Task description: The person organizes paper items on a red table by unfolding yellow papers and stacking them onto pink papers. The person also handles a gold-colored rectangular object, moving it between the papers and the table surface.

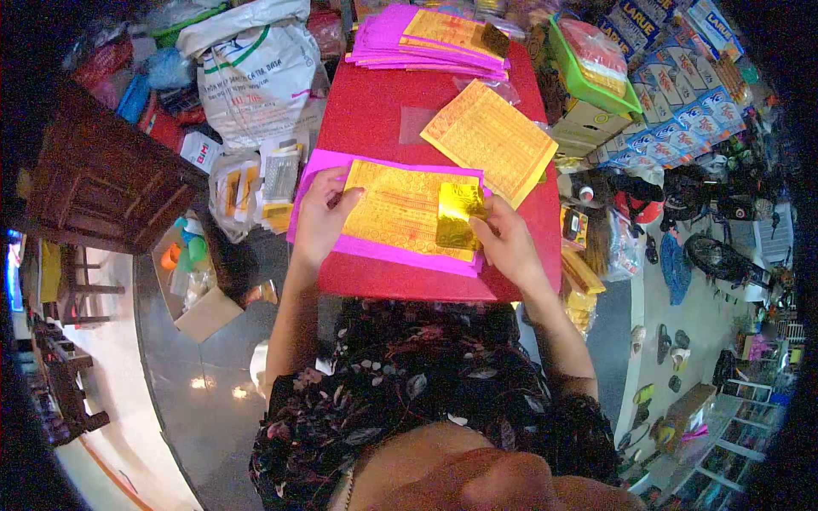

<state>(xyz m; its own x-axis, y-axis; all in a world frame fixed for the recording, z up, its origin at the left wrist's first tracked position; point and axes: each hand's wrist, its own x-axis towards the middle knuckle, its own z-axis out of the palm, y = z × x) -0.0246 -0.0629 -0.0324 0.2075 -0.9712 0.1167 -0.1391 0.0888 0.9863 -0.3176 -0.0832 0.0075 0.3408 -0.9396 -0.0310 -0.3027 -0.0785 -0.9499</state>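
A yellow printed paper sheet (388, 209) lies on top of a magenta paper sheet (409, 263) at the near part of the red table. My left hand (322, 217) grips the left edge of the papers, its thumb on the yellow sheet and its other fingers mostly hidden. In my right hand (509, 241), a shiny gold foil card (458, 215) is pinched at its lower right, over the right end of the yellow sheet. Just beyond my right hand, a stack of yellow printed papers (494, 140) lies at an angle.
The red table (366, 111) bears a pile of magenta sheets (379, 43) at its far end, topped with yellow paper. A green basket (596, 72) stands on a box at the right. To the left are a white sack (260, 85) and an open cardboard box (209, 315).
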